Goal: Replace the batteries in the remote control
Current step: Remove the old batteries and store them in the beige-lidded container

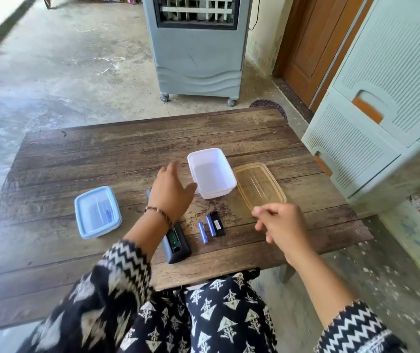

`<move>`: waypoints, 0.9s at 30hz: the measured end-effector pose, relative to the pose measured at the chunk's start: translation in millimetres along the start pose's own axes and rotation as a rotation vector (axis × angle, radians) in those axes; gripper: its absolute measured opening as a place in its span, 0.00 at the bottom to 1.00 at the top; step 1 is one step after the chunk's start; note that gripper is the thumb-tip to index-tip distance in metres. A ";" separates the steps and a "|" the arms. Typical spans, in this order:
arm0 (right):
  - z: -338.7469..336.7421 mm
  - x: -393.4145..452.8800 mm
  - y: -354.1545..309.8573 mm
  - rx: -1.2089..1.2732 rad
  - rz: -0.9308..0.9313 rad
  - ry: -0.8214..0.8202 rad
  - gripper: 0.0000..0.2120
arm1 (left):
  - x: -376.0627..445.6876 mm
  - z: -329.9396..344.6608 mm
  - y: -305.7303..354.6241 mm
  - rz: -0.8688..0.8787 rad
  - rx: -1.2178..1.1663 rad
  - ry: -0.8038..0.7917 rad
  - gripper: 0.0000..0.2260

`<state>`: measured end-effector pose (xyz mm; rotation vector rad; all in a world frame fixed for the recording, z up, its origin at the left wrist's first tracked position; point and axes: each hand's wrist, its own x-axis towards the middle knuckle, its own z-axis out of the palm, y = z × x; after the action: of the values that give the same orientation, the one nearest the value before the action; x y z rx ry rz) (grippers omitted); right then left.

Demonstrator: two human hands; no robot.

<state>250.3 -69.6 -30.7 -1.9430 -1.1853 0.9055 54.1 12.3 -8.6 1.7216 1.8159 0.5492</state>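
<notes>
A dark remote control (178, 247) lies face down on the wooden table (76, 154), its battery bay uncovered; my left forearm hides its middle. Two blue batteries (207, 229) lie side by side just right of it, with the black battery cover (218, 223) next to them. My left hand (170, 192) hovers above the remote's far end, fingers spread, beside the white container (211, 171), holding nothing. My right hand (280, 226) hangs over the table's right front, fingers loosely curled and blurred, nothing seen in it.
A closed blue-lidded box (97, 212) with small items inside sits at the left. A clear amber lid (259, 186) lies right of the white container. A grey air cooler (196, 47) stands beyond the table; a pale drawer cabinet (382, 103) stands at the right.
</notes>
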 end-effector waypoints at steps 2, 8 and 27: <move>5.9 -5.6 -12.2 -0.212 -0.255 -0.129 0.05 | -23.9 -8.6 -8.6 0.171 0.065 0.042 0.24; 27.7 -7.2 -37.2 -0.699 -0.460 -0.374 0.28 | -55.5 2.0 -24.3 0.277 0.428 -0.191 0.33; 29.7 16.9 -43.6 -0.674 -0.525 -0.355 0.25 | -53.0 10.5 -28.2 0.340 0.409 -0.040 0.26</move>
<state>212.2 -33.0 -14.0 -1.8140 -2.3077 0.6173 39.9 -43.7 -28.2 2.3235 1.6987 0.2813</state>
